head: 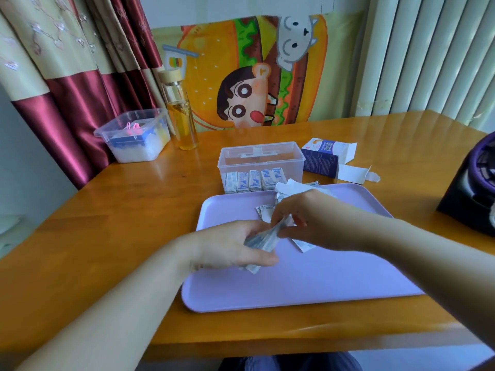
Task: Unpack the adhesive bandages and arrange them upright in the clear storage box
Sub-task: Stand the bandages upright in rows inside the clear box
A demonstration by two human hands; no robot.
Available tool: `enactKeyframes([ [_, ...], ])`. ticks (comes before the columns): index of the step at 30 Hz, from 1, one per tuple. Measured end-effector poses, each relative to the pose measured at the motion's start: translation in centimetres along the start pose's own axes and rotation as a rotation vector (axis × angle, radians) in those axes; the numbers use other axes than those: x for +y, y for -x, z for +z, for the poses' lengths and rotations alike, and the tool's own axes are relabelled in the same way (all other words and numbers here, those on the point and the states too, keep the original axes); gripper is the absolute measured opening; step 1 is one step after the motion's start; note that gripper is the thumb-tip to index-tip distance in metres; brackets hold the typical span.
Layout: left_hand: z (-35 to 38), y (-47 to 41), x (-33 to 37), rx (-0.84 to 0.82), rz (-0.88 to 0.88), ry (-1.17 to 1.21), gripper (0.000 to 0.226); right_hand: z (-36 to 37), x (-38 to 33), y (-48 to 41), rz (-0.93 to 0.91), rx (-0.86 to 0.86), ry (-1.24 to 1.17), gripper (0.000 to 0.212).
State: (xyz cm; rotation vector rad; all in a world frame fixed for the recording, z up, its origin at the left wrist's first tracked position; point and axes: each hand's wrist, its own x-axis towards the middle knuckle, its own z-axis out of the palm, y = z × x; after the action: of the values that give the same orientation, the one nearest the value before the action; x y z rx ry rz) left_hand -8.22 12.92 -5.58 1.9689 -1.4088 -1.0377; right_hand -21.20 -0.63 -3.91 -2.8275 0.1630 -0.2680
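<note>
— Wooden worktop (107,210) under us, curtains (67,89) and a cartoon cloth (241,76) beyond its far edge. What do we hold?

— Our left hand (230,247) grips a bundle (263,238) of bandages over the middle of the tray (321,285), fingers (258,259) curled round its lower end. Our right hand (318,218) pinches the bundle's upper end with bent fingertips.

— And the box (261,156)?

— It stands just past the tray's far edge. We see a row (253,180) of bandages upright along its near wall.

— Anything loose?

— A few strips (265,211) lie flat on the tray beside our right hand, and crumpled paper (288,187) sits at the tray's far edge.

— Elsewhere?

— We see the opened carton (320,162) lying right of the box. A bottle (182,121) and a second box (134,140) stand near the far left corner, and a dark bag (471,188) is at the right edge.
</note>
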Motion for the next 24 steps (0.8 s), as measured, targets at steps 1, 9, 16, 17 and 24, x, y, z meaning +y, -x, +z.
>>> enactKeyframes([
  [1,-0.4,-0.1,0.2,-0.067,-0.018,0.07,0.03,-0.7,-0.4,-0.1,-0.022,-0.025,0.029,0.016],
  [9,1.5,-1.3,0.9,0.045,-0.069,1.081,0.01,-1.3,0.3,-0.2,-0.026,0.108,-0.03,0.074],
  [16,3.5,-2.0,1.7,0.079,-0.096,1.201,0.016,1.8,-0.4,1.0,-0.002,-0.104,-0.007,0.128],
  [17,3.5,-2.0,1.8,0.078,-0.094,1.159,0.016,2.0,-0.5,0.8,-0.011,-0.081,0.001,0.125],
  [24,3.2,-1.7,1.9,0.032,-0.023,1.019,0.014,2.8,0.6,0.3,-0.064,0.077,-0.101,0.08],
])
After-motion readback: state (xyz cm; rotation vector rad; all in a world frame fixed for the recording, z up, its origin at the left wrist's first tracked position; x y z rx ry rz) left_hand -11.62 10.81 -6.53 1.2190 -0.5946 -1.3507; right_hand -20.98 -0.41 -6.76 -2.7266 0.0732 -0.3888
